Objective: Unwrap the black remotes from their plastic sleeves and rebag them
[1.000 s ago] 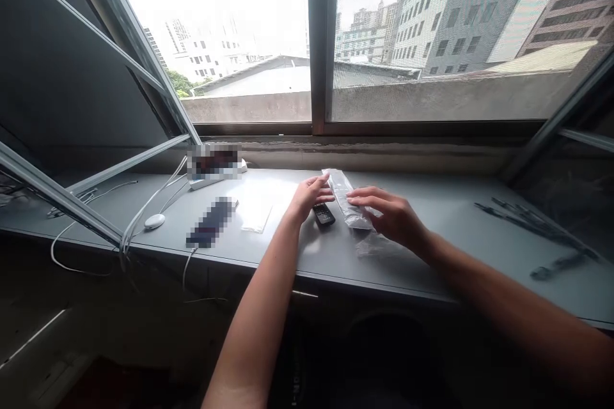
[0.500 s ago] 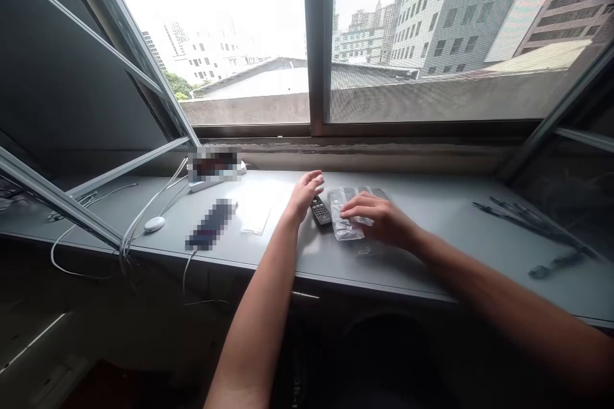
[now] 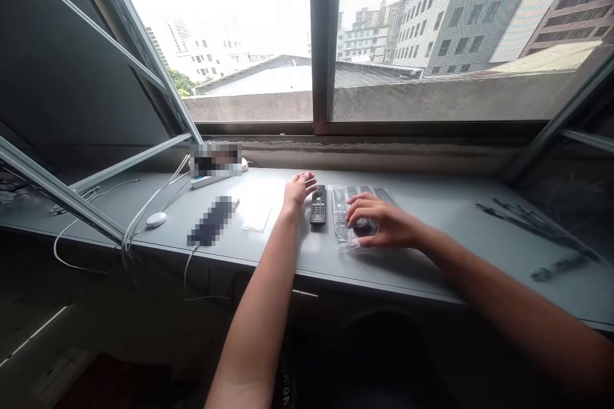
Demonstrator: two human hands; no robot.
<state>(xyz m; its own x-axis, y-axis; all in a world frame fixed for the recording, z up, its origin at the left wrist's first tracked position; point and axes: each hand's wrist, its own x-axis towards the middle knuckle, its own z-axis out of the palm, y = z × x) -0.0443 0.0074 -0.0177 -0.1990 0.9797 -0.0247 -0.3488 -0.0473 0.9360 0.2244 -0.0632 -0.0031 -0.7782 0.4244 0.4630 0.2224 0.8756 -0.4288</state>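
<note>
Two hands are at the desk [image 3: 460,201]. My right hand [image 3: 377,222] arches over a wrapped remote [image 3: 340,212], thumb and fingers parted on its clear film; whether they pinch it, I cannot tell. My left hand [image 3: 298,192] is loosely open beside a bare remote [image 3: 318,208]; contact is unconfirmed. Sound practice, in my judgement: press the rigid body rather than the slack film, and keep it flat. Other dark wrapped pieces [image 3: 384,194] adjoin it, partly hidden by my right hand; the loose film could catch them. Leftward lie a pale flat packet [image 3: 258,216] and a pixelated object [image 3: 211,222]; well rightward, slim dark items [image 3: 499,214].
</note>
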